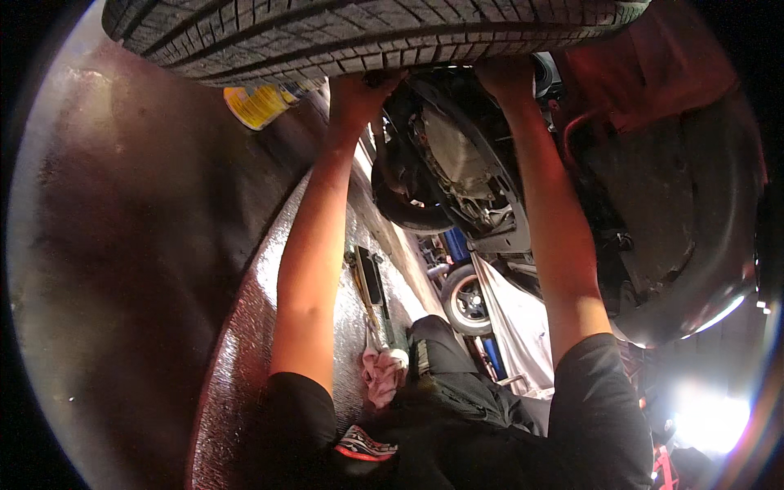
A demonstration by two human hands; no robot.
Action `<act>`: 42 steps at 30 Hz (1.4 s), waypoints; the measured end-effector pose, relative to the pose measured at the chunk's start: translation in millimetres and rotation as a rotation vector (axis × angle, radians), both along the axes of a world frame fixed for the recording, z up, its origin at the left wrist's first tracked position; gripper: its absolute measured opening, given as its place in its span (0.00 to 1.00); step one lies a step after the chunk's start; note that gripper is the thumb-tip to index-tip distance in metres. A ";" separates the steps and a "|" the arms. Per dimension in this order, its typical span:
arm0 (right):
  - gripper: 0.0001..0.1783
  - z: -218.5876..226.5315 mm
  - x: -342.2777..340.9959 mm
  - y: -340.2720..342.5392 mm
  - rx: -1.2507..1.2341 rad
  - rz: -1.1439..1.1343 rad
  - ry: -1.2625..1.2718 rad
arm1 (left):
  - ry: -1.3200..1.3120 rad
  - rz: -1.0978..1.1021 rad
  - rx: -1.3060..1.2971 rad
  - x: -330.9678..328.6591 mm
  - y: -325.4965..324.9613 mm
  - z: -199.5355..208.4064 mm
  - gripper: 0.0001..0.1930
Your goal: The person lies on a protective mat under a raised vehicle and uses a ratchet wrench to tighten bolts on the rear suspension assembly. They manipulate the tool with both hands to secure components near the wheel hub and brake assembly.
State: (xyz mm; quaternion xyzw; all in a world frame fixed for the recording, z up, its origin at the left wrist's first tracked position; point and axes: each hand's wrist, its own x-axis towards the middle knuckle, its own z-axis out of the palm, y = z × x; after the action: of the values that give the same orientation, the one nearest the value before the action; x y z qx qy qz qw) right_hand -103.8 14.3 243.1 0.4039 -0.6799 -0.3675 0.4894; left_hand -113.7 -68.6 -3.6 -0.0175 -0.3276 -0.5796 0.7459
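A large black tire (384, 37) with grooved tread spans the top of the view. Both my bare arms reach up to its inner side. My left hand (355, 98) is at the tire's lower edge, its fingers curled in beside a small dark part; what they grip is hidden. Further right, my right hand (508, 77) reaches behind the tread, and its fingers are out of sight. Between my forearms the dark car underbody (461, 155) shows, with a pale metal pan and a curved frame member.
A plastic wheel-arch liner and bumper (678, 212) curve down at the right. Left of my left hand is a yellow container (257, 106). Below lie a long black tool (371, 282) and a pinkish rag (384, 376). Another wheel (468, 300) stands beyond a white sheet (518, 322).
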 end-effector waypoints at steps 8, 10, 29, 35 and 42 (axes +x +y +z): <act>0.33 -9.3 -56.1 -13.0 -0.306 -0.121 -0.036 | 0.194 0.069 0.120 21.3 12.7 5.7 0.22; 0.34 -3.4 -62.0 -20.7 -0.304 -0.145 -0.075 | -0.064 0.001 0.087 23.2 14.5 -2.6 0.24; 0.42 -78.3 -54.8 -42.4 -0.276 -0.005 0.167 | 0.031 0.069 0.038 -65.4 -3.6 -14.1 0.15; 0.44 -73.4 -60.5 -37.0 -0.280 -0.049 0.127 | 0.084 -0.084 0.096 -58.2 5.9 -15.8 0.16; 0.43 -72.8 -31.2 -43.7 -0.330 -0.200 -0.182 | 0.239 -0.225 0.091 -53.8 8.9 -18.0 0.16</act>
State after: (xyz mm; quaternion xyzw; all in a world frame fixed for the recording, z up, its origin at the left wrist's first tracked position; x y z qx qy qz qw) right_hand -135.0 -29.5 170.4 0.2801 -0.8091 -0.2598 0.4466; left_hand -167.5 -59.7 -21.6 -0.0893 -0.2057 -0.6677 0.7099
